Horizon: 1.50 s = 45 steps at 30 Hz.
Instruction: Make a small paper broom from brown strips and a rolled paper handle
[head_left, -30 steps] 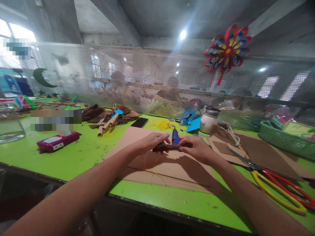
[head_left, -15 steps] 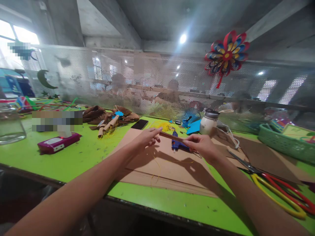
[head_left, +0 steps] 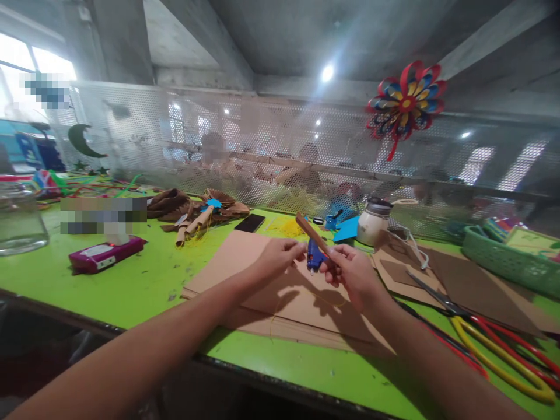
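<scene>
My right hand [head_left: 352, 274] pinches the lower end of a folded brown paper strip [head_left: 311, 232], which tilts up and to the left. Just left of it is my left hand [head_left: 282, 256], thumb and fingers drawn together; whatever they hold, if anything, is too small to make out. Behind the strip, between the hands, a blue glue gun [head_left: 314, 256] is partly hidden. Below both hands lies a stack of tan cardboard sheets [head_left: 236, 251] with a thin yellow thread [head_left: 326, 296] across it.
Large scissors [head_left: 459, 312] with red and yellow handles lie at right, near brown sheets [head_left: 476, 280] and a green basket [head_left: 503, 256]. Left are a purple box [head_left: 107, 256] and a glass jar [head_left: 21, 227]. Paper crafts [head_left: 196, 219], a phone [head_left: 249, 223] and a white jar [head_left: 374, 221] stand farther back.
The paper strip has swung from nearly level to steeply tilted, its far end raised. My left hand has come off that end and moved right and slightly down.
</scene>
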Tool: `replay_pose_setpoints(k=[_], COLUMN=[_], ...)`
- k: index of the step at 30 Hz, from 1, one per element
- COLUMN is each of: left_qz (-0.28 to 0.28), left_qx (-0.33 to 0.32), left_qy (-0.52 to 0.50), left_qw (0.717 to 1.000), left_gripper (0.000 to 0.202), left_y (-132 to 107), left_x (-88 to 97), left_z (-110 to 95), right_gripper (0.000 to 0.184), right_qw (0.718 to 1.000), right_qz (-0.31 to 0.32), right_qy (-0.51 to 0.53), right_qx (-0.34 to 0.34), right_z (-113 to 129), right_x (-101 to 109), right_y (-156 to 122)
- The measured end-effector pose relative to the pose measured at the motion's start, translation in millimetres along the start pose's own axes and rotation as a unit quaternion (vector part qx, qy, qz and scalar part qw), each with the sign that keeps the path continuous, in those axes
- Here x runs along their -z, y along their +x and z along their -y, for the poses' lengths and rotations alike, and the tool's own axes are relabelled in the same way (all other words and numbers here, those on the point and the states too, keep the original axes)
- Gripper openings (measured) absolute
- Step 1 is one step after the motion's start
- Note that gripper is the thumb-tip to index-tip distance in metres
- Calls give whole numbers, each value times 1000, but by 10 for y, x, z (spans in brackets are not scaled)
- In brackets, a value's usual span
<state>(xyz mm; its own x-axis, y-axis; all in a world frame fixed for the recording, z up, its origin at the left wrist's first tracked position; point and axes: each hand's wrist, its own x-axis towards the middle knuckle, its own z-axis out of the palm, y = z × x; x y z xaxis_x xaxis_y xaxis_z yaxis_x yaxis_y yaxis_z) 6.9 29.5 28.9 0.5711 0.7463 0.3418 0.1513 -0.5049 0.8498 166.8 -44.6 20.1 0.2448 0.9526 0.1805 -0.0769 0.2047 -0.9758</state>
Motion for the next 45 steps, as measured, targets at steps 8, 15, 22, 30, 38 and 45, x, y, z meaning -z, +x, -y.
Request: replay_pose_setpoints(k=[8,15,22,30,38,45], left_qz=[127,87,58,-162,-232,-158], left_qx=[50,73,100,125,162,175], left_qy=[-262,-295,-322,-359,-346,-360], left_qw=[955,949,940,911,895,902], left_gripper=[31,22,16,11,9,18], left_y=[-103,-82,-63,159,225,161], left_x=[-160,-94,-121,298,343,197], left_z=[-41,-28,-10,150,389,404], right_gripper=[24,21,23,27,16,29], right_qw=[998,992,984,954,804,790], right_qz=[60,104,151,54,25,94], right_qy=[0,45,51,-269,-583,-601], right_qx=[-30,-55,-82,124,112,-74], right_z=[-206,-193,-193,-131,386,219], right_x=[-285,-288,-303,-146,85,57], right_y=[-190,-191,-210,-20,1129,2127])
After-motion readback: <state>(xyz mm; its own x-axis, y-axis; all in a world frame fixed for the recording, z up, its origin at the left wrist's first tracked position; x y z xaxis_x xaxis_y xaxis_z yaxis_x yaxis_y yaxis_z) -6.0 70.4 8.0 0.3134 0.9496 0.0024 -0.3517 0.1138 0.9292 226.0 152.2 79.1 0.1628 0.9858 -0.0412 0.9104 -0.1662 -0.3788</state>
